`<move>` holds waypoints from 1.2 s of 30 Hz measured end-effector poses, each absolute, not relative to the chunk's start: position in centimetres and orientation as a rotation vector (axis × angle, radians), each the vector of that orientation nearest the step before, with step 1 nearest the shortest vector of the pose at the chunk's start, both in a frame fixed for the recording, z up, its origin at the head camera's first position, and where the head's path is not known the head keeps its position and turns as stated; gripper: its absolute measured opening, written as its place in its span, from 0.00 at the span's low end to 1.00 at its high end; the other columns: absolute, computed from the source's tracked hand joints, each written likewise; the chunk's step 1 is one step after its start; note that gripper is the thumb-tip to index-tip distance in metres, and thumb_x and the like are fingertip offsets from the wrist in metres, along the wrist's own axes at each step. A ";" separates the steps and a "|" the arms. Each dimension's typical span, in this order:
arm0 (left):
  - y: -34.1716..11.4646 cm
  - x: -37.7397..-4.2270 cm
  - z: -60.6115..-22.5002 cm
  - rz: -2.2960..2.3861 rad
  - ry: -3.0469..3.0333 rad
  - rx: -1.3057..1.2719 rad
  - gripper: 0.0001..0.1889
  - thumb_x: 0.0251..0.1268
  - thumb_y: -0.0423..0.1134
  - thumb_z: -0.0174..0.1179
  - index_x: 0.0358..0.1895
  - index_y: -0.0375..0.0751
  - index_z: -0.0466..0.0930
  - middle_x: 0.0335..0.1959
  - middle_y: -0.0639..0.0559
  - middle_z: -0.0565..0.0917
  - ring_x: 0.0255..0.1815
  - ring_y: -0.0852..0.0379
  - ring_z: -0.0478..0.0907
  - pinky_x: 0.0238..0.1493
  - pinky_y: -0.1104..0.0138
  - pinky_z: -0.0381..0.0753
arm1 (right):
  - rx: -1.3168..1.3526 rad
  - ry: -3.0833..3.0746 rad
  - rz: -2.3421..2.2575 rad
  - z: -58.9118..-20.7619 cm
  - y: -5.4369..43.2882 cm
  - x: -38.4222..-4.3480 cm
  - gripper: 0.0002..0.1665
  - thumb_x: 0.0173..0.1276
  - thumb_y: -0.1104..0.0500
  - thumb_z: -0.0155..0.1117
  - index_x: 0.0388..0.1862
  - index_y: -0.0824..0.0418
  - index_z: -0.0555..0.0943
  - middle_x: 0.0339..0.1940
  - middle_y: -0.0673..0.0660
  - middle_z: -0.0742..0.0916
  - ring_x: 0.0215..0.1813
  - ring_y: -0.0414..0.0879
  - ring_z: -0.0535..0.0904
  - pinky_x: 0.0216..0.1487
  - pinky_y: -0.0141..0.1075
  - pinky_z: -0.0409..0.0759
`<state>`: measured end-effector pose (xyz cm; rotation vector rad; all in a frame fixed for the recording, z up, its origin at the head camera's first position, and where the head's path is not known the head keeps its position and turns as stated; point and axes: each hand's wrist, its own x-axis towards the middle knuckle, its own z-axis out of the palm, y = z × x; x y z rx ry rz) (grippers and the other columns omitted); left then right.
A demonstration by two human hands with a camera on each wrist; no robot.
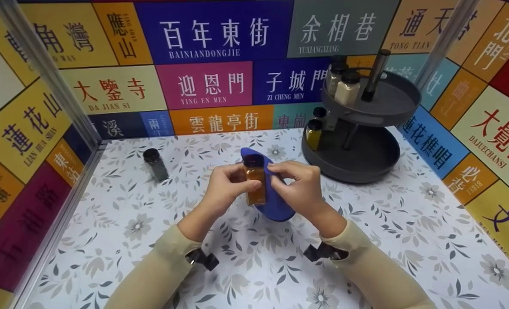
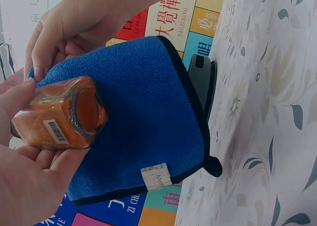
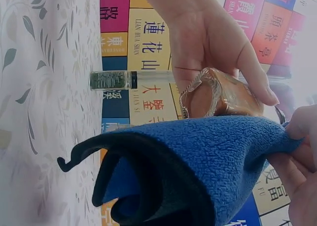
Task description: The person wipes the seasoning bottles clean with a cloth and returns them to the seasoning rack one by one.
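OK, head cam: my L hand (image 1: 226, 185) grips the orange jar (image 1: 255, 189), thumb across the front, black lid up, held above the floral tabletop (image 1: 125, 251) approx mid. My R hand (image 1: 300, 179) pinches the top edge of the blue cloth (image 1: 280, 210), just R of the jar; part of the cloth is behind it. Dark green jar (image 1: 156, 166) w/ black lid stands by itself on the tabletop, L side. Back R: two-tier tray (image 1: 376, 161), dark grey. Upper tier has lidded jars, incl. a cream one (image 1: 347, 92); lower has a yellow one (image 1: 313, 136) near its L rim. Char. panels (image 1: 213, 36) all round the walls.

L wrist cam: jar between L thumb & fingers, base toward cam, barcode label (image 2: 55, 132) on one side. Cloth spread behind it, dark trim, white tag (image 2: 156, 176) near the edge. R hand has a corner pinched.

R wrist cam: same two grasps. Cloth hangs from R fingers, lower end curled, covering part of jar. Can't tell if cloth & jar touch.
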<state>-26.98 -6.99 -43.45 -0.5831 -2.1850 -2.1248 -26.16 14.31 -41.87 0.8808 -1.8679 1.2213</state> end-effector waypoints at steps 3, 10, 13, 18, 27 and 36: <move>-7.2 -27.0 -43.4 -2.131 -2.204 -0.624 0.14 0.58 0.35 0.78 0.48 0.36 0.91 0.32 0.54 0.89 0.33 0.56 0.82 0.39 0.67 0.83 | 0.871 -1.869 1.230 -42.0 14.4 -26.3 0.13 0.58 0.77 0.72 0.38 0.65 0.93 0.36 0.60 0.94 0.36 0.50 0.93 0.42 0.29 0.89; -7.4 -27.0 -42.9 -2.241 -2.182 -0.713 0.21 0.56 0.30 0.77 0.55 0.34 0.90 0.41 0.50 0.93 0.39 0.55 0.87 0.45 0.65 0.87 | 0.864 -1.888 1.303 -42.3 14.5 -27.0 0.13 0.60 0.77 0.72 0.39 0.65 0.93 0.37 0.60 0.94 0.38 0.51 0.93 0.42 0.30 0.89; -7.3 -27.0 -43.0 -2.232 -2.154 -0.697 0.22 0.56 0.30 0.77 0.56 0.35 0.89 0.41 0.50 0.93 0.39 0.55 0.89 0.46 0.64 0.89 | 0.865 -1.894 1.333 -42.3 14.5 -27.0 0.12 0.61 0.78 0.72 0.39 0.66 0.93 0.37 0.61 0.94 0.39 0.52 0.93 0.42 0.32 0.90; -7.5 -27.1 -43.2 -2.284 -2.033 -0.677 0.21 0.58 0.29 0.75 0.56 0.33 0.89 0.38 0.51 0.92 0.37 0.55 0.88 0.43 0.64 0.89 | 0.854 -1.925 1.375 -42.5 14.2 -26.8 0.13 0.60 0.78 0.71 0.38 0.66 0.93 0.36 0.61 0.94 0.38 0.52 0.93 0.40 0.32 0.90; -8.4 -27.3 -42.4 -2.364 -1.788 -0.553 0.20 0.55 0.33 0.77 0.51 0.31 0.90 0.34 0.52 0.91 0.34 0.59 0.84 0.40 0.68 0.86 | 0.897 -2.057 1.359 -43.3 13.4 -26.5 0.12 0.58 0.76 0.71 0.35 0.64 0.93 0.34 0.57 0.94 0.34 0.46 0.92 0.34 0.33 0.89; -8.7 -27.5 -42.0 -2.321 -1.772 -0.400 0.20 0.59 0.27 0.72 0.56 0.29 0.87 0.40 0.48 0.92 0.38 0.56 0.88 0.44 0.65 0.90 | 0.931 -2.037 1.293 -43.5 12.9 -26.0 0.12 0.57 0.75 0.73 0.36 0.62 0.94 0.35 0.56 0.95 0.34 0.45 0.92 0.36 0.35 0.90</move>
